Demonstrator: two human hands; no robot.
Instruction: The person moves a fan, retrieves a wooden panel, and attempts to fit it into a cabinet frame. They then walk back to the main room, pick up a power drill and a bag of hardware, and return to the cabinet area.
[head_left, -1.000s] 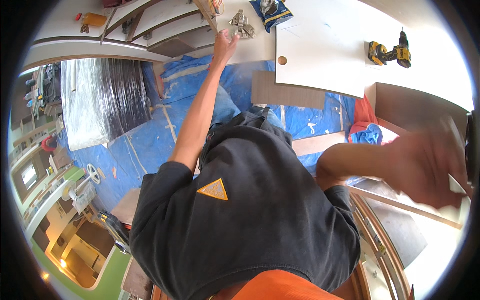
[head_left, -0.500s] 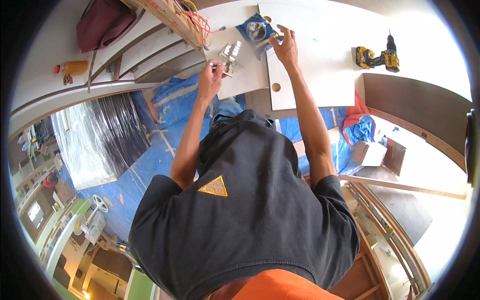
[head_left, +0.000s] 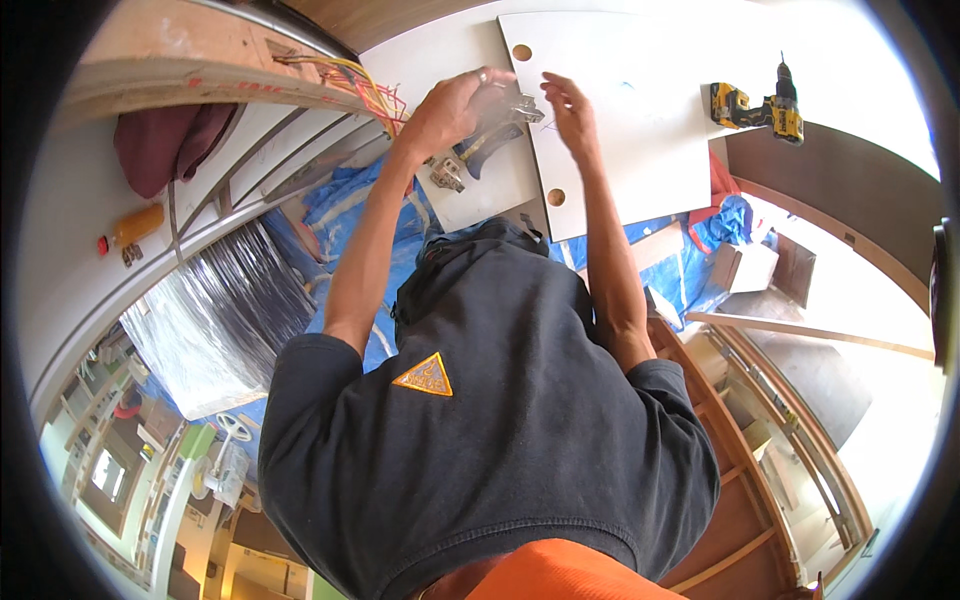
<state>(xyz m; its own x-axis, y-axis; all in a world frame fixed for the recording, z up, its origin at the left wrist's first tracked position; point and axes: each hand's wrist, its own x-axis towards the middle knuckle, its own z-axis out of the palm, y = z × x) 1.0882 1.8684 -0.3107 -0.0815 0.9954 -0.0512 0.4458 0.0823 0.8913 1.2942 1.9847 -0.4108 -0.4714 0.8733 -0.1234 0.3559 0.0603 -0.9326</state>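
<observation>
My left hand [head_left: 450,110] is over the white board, its fingers reaching right and partly smeared by motion. Just below it lies a blue packet [head_left: 482,150], partly hidden; whether the hand grips it is unclear. A metal cabinet hinge [head_left: 447,174] rests beside the packet, close to my left wrist. More metal hinge hardware [head_left: 527,109] shows between my hands, by the edge of a white panel [head_left: 640,150]. My right hand [head_left: 570,112] is above that panel with fingers apart and nothing seen in them. The panel has two round holes along its left side.
A yellow-and-black cordless drill [head_left: 762,110] lies to the right of the panel. At the upper left, a wooden beam [head_left: 220,75] with loose coloured wires [head_left: 375,90] juts in. An orange bottle [head_left: 137,226] and a maroon cloth [head_left: 165,150] are farther left. Blue sheeting [head_left: 345,205] covers the floor.
My left hand has moved up and right, over the packet. The packet has left my right hand's side and lies lower and left. My right hand has dropped slightly. The hinge hardware is now spread apart.
</observation>
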